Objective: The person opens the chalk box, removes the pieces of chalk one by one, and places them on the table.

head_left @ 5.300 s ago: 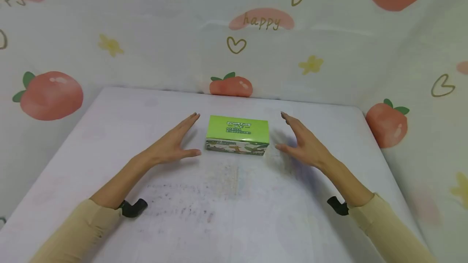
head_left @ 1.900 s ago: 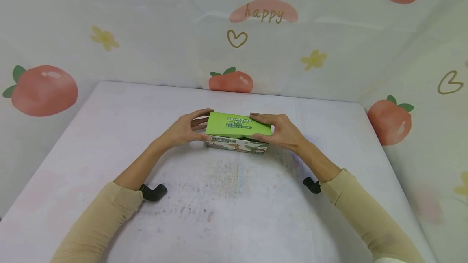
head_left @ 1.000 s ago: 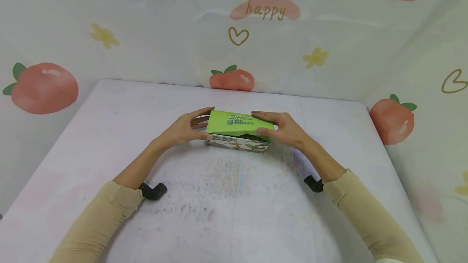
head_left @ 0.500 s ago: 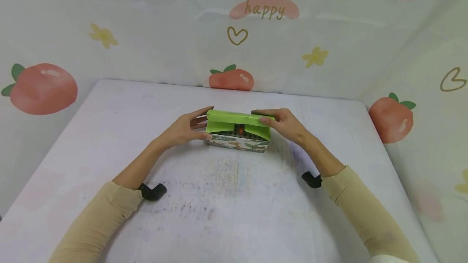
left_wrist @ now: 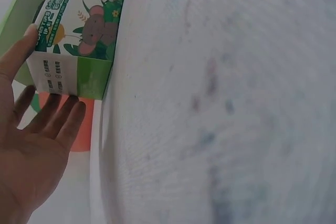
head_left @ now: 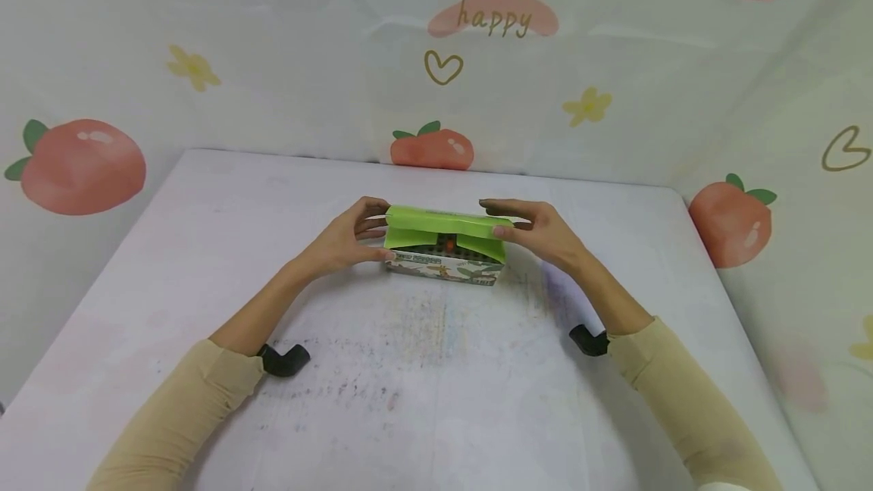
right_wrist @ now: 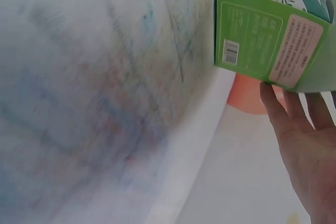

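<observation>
A small cardboard box (head_left: 436,270) with an animal print on its front stands on the table, its green lid (head_left: 443,221) tilted up and back. Dark, gridded contents with an orange-red spot show through the gap. My left hand (head_left: 339,242) holds the box's left end, thumb (left_wrist: 26,43) on the front face near the top edge and fingers round the side. At the right end my right hand (head_left: 554,237) has its thumb (head_left: 506,232) at the lid's corner. Its index finger is raised over the lid, and fingertips (right_wrist: 266,88) lie right by the box's back edge.
The box sits toward the back of a white, colour-stained table (head_left: 436,392). A white curtain (head_left: 327,74) printed with peaches and hearts hangs behind and beside it. Black curved pieces (head_left: 286,361) jut from both sleeve cuffs.
Both hands came in to the box, and the right hand raised the lid's front edge, uncovering the inside. Over the last half second the right fingers have lifted and shifted slightly rightward.
</observation>
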`<state>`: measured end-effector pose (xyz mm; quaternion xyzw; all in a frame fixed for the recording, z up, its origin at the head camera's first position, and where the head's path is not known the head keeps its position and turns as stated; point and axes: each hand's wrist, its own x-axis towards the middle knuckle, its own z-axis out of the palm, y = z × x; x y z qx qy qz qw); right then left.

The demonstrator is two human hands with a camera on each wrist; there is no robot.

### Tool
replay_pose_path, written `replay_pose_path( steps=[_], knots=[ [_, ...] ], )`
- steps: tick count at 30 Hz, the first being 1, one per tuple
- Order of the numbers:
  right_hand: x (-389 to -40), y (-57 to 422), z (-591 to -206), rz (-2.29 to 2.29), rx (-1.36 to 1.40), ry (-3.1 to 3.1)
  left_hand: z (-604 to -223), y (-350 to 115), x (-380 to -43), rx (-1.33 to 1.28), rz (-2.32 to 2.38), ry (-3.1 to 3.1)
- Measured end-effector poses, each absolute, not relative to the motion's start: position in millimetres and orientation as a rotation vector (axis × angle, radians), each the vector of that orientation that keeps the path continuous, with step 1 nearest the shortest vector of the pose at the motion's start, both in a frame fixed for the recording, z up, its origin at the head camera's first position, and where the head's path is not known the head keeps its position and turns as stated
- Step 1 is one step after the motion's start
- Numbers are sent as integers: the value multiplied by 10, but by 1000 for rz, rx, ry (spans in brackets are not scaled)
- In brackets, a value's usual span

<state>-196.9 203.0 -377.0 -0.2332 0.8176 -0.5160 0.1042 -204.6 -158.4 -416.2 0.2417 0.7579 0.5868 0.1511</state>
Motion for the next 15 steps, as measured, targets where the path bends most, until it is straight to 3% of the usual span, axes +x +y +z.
replay_pose_path(
  steps=[15],
  knots=[
    [-1876, 2197, -3853, -1636, -725, 2426, -4173, -1577, -2070, 757, 1625, 2208]
  ],
)
